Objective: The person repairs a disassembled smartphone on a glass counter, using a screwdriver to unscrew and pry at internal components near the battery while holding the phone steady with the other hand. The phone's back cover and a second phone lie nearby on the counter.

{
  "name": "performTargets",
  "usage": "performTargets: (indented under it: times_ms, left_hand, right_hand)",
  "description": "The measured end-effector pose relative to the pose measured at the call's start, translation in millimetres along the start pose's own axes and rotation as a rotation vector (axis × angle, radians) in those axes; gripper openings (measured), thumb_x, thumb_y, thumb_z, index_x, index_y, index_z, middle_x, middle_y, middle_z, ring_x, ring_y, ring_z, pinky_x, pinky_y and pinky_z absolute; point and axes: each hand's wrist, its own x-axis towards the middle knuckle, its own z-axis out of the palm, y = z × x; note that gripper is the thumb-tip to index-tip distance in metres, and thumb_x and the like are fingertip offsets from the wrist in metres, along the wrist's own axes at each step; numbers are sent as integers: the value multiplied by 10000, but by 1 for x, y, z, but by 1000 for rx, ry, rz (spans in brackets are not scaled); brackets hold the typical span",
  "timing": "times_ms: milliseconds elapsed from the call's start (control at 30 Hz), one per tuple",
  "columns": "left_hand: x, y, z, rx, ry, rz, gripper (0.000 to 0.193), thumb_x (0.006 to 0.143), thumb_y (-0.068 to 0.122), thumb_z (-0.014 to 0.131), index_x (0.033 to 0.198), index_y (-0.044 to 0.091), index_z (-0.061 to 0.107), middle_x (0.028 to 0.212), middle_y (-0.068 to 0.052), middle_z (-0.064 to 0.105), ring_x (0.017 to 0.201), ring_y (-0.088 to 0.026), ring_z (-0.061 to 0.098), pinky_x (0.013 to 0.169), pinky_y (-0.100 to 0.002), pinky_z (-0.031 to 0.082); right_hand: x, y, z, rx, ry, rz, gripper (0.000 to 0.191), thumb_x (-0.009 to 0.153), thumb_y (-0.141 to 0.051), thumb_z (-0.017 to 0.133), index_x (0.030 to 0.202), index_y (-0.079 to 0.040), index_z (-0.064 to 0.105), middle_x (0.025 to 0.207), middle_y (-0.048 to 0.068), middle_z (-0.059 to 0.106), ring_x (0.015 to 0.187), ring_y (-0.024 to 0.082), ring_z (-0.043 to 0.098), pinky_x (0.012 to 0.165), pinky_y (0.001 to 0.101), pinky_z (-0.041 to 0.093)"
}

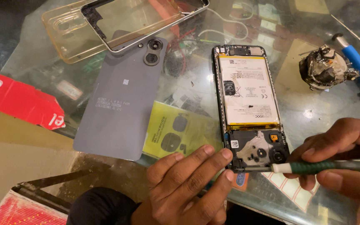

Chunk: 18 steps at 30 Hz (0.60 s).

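Left hand [188, 177] steadies opened phone [251, 108] from below, fingers loose; right hand [342, 152] grips screwdriver [326, 166] beside it.

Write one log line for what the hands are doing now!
left hand: steadies opened phone at near end | right hand: holds green tool, tip at phone's edge | grey back cover: lies apart

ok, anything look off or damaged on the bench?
One oddity: the battery in the opened phone shows a wavy, puckered lower edge, possibly swollen or lifted. The grey back cover and frame lie detached. The left hand steadies the phone; the right hand holds a green-handled tool.
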Motion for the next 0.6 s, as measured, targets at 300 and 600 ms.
performTargets:
  times_ms: [300, 600]
  left_hand:
    - [-1, 1, 3, 13, 22, -5, 217, 986, 193, 498, 1089, 201, 689, 1121, -31, 818, 1072, -155, 767, 1051, -331, 408]
    - [0, 1, 1, 4, 11, -4, 210, 985, 205, 508, 1087, 198, 691, 1131, -37, 815, 1078, -154, 765, 1039, -329, 410]
  right_hand:
    - [1, -5, -1, -62, -41, 33, 304, 765, 125, 671, 1051, 32, 624, 975, 284, 682, 837, 314, 723, 798, 470, 692]
    - [1, -8, 7, -73, 15, 15, 306, 740, 137, 655, 1027, 35, 624, 966, 284, 678, 825, 307, 714, 766, 444, 692]
